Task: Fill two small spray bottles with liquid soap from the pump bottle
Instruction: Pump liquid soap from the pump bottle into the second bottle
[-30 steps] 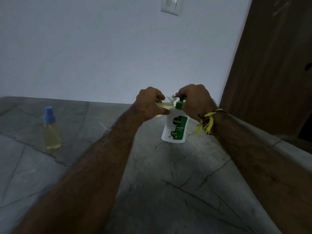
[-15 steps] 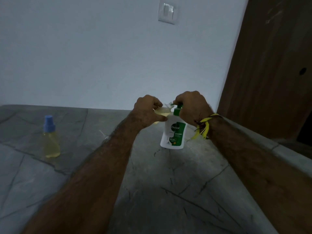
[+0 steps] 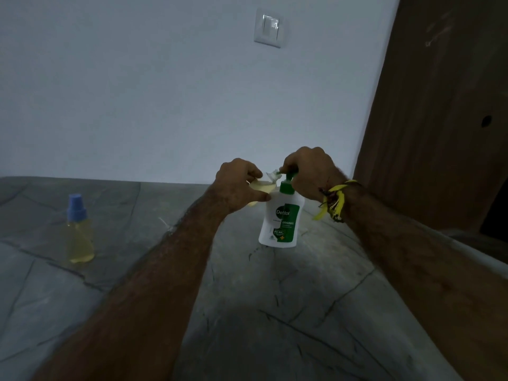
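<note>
Pretty dim shot, but here's what's visible. The pump bottle [image 3: 281, 215], white with a green Dettol label and a green pump head, stands upright on the grey stone worktop [image 3: 275, 312], roughly centre frame and close to the white wall [image 3: 165, 92]. The right hand [image 3: 310, 174] is curled over the top of the pump, its grip closed on the pump head, fingers wrapped down around it so you can't see much of the head itself. The left hand [image 3: 242, 185] has its grip closed on a small spray bottle [image 3: 259, 188] with no cap on, holding it tilted right up against the pump's nozzle, touching the side of the pump bottle's neck. That little bottle looks pale yellow, though most of it is hidden behind the fingers, so I can't tell how full it is. Something small and whitish sits at its mouth by the nozzle, too blurry to make out. Well off to the left, a second spray bottle [image 3: 79, 229] stands upright by itself on the worktop, blue cap on, with yellowish liquid filling most of its body. There's a yellow thread band [image 3: 334, 202] tied around the right wrist, loose ends hanging down. A light switch [image 3: 268, 28] is up on the wall, and a brown wooden door [image 3: 445, 119] fills the right side.
</note>
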